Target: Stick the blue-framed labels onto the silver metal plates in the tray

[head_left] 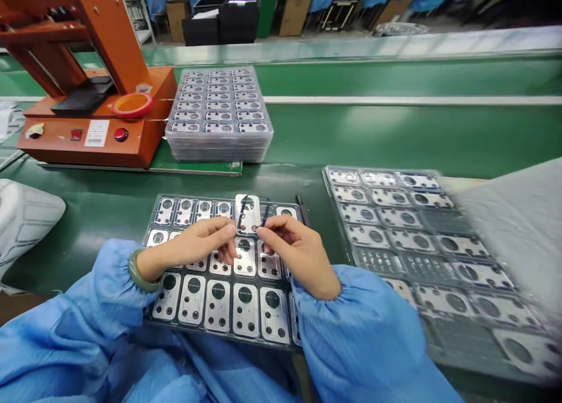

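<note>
My left hand, a green bangle on its wrist, has thumb and forefinger pinched together at the lower left of a thin dark blue rectangular frame. Thumb and fingers of my right hand close on the frame's lower right side. Behind the frame, a silver metal plate with small holes lies raised over the far row of a clear tray. Several similar plates, with round dark openings, fill the tray's pockets under both hands. My fingers hide the frame's lower edge.
A second tray of plates lies at the right, partly under a white sheet. Stacked trays stand behind, beside an orange press carrying a tape roll. A dark slim stick touches the near tray's right edge.
</note>
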A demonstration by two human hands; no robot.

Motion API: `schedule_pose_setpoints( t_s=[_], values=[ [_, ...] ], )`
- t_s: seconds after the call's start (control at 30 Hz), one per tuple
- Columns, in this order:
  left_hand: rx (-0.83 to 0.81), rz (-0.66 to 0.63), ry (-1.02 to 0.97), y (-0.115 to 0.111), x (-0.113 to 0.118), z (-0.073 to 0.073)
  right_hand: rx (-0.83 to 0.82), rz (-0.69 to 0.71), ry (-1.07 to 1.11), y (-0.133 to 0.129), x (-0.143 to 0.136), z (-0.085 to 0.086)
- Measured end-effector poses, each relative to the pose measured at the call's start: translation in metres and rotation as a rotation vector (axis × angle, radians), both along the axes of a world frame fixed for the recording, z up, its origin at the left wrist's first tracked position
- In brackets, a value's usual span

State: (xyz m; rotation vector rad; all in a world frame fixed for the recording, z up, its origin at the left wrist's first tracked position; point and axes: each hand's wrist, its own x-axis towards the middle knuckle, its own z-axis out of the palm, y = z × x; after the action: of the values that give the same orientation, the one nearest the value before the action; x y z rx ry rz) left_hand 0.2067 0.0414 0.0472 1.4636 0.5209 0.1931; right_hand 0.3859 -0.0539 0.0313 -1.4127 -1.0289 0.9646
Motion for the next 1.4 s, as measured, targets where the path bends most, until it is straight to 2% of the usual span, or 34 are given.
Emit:
schedule_pose_setpoints(
  t_s=[0.13, 0.3, 0.57, 0.8, 1.13, 1.27, 1.4],
  values=[
    [0.051, 0.057, 0.046, -0.006, -0.001, -0.002, 0.016, 0.075, -0.018, -0.001, -0.005, -0.001],
    [0.076, 0.128, 0.076, -0.012, -0.002, -0.007, 0.055, 0.112, -0.147, -0.003, -0.005, -0.003],
    [0.155, 0.122, 0.085, -0.015, -0.006, -0.011, 0.158, 0.110, -0.353, -0.005, -0.005, 0.001],
    [0.324, 0.105, 0.140, -0.015, -0.007, -0.011, 0.239, 0.100, -0.478, -0.003, -0.007, -0.003],
    [0.419, 0.135, 0.160, -0.015, -0.006, -0.013, 0.293, 0.081, -0.559, -0.004, -0.009, -0.005],
    [0.414, 0.179, 0.151, -0.015, -0.006, -0.014, 0.322, 0.073, -0.581, -0.004, -0.010, -0.006],
    [0.338, 0.170, 0.082, -0.016, -0.005, -0.015, 0.374, 0.093, -0.593, -0.003, -0.012, -0.007]
  ],
)
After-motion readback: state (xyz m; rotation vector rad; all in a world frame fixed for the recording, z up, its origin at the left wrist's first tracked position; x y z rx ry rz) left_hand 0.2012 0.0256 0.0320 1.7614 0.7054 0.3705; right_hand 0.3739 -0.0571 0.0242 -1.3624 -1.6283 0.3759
